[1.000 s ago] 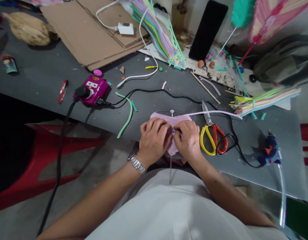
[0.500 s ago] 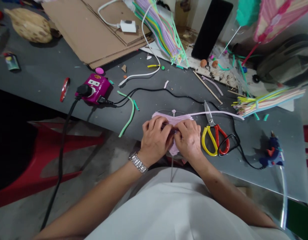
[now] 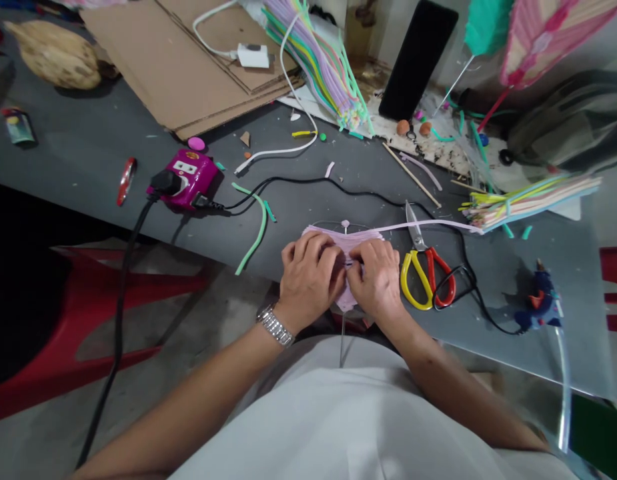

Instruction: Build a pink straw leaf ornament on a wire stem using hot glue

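Note:
A pale pink piece of wrapped strips [image 3: 347, 301] lies at the table's front edge, with a thin wire stem pointing toward my body. My left hand [image 3: 308, 277], with a metal watch at the wrist, has its fingers curled over the left side of the piece. On the right side, my right hand [image 3: 375, 275] grips it with bent fingers. The thumbs meet near its middle. From its upper right a long pink strip [image 3: 438, 222] runs across the open blades of the scissors [image 3: 417, 230], which have one yellow and one red handle.
A glue gun [image 3: 543, 303] lies at the right, its black cord crossing the table to a purple power socket [image 3: 185, 177]. Behind are cardboard sheets [image 3: 188, 73], bundles of coloured strips [image 3: 321, 60], and a black phone [image 3: 419, 57]. A red chair [image 3: 103, 313] stands lower left.
The whole view has shifted slightly, so the table's things appear a little further left. Both hands keep nearly the same grip on the pink piece, the right fingers slightly shifted.

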Available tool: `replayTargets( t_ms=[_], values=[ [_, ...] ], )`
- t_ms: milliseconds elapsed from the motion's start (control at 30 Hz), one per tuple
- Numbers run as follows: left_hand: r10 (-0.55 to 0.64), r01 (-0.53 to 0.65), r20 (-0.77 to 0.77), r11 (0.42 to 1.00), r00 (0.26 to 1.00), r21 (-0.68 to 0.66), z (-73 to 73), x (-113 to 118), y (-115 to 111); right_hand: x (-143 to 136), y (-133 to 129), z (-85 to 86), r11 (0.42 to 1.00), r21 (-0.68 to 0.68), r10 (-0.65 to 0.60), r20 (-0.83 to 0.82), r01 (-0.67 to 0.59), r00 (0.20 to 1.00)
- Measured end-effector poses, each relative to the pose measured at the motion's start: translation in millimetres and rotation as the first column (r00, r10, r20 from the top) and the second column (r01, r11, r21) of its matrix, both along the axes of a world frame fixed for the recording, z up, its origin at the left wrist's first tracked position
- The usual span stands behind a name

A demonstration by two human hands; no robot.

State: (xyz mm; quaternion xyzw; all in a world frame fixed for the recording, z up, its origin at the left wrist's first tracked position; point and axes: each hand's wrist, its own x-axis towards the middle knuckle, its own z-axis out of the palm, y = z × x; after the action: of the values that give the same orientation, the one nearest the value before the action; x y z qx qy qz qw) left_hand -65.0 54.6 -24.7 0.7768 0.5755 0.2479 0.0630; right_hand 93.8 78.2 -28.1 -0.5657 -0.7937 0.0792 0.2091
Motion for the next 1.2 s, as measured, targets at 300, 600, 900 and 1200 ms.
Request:
replayTargets(
  t_ms=[300,600,900,1200],
  values=[
    [-0.017,0.017,-0.010,1.000,1.000,-0.022,-0.5,-0.2,1.5,-2.2,1.1,1.0,1.000,-0.004,0.016,0.055,-0.016,0.998],
    [-0.025,0.024,-0.015,0.999,1.000,-0.022,0.4,0.1,2.2,-4.3,1.6,-1.1,0.999,0.040,0.009,0.129,-0.015,0.992],
    [-0.029,0.029,-0.010,0.999,1.000,-0.017,-2.3,-0.3,2.4,-3.6,2.2,-0.9,1.000,0.011,0.024,0.115,-0.025,0.993],
    [-0.036,0.037,-0.024,0.999,0.999,0.010,-2.4,-0.2,1.9,-3.2,2.1,-1.0,0.998,0.053,0.031,0.133,-0.039,0.991]
  ],
)
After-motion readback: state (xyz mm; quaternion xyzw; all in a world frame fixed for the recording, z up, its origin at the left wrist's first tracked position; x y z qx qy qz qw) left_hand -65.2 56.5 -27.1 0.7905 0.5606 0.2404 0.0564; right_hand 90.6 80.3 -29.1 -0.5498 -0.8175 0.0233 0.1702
